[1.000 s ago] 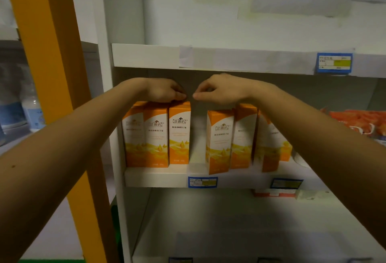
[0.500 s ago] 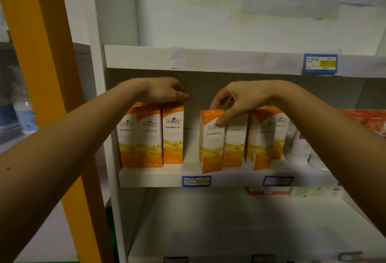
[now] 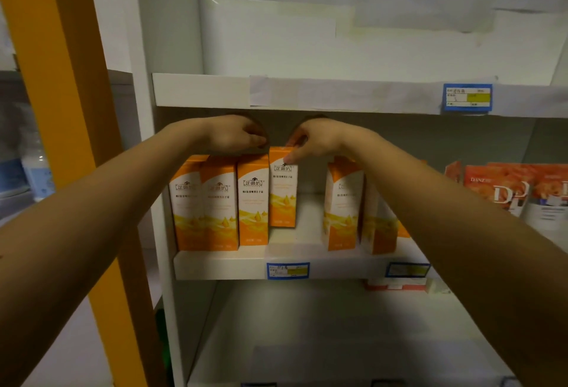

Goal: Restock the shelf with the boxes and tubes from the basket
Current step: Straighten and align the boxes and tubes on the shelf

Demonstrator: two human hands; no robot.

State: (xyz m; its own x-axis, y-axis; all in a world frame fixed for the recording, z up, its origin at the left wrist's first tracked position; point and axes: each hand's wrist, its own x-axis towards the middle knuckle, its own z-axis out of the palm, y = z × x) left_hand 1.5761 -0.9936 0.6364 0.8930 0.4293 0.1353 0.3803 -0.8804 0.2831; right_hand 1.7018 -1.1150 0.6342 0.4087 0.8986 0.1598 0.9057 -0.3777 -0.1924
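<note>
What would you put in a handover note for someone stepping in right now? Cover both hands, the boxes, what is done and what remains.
Left hand: rests on top of the left row of three boxes; whether it grips them is unclear.
Right hand: pinches the top of a fourth box right beside that row. Its base sits higher in the picture; lifted or set further back, I cannot tell.
Right group of boxes: upright on the same shelf, across a gap.
Done: several boxes stand on the shelf.
Left: line up the fourth box. Basket and tubes are not in view.
</note>
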